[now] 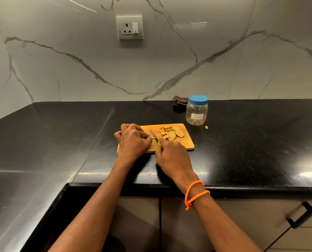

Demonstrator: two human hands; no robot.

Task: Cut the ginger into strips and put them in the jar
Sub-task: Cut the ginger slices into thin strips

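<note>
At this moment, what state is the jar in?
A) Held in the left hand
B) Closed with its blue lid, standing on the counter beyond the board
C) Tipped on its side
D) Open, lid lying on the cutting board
B: the jar stands upright on the counter with its blue lid on, past the cutting board.

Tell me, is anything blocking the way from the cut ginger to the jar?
Yes: the clear plastic jar has its blue screw lid on, so the pale ginger slices on the wooden cutting board cannot go in. The black countertop between them looks bare.
</note>
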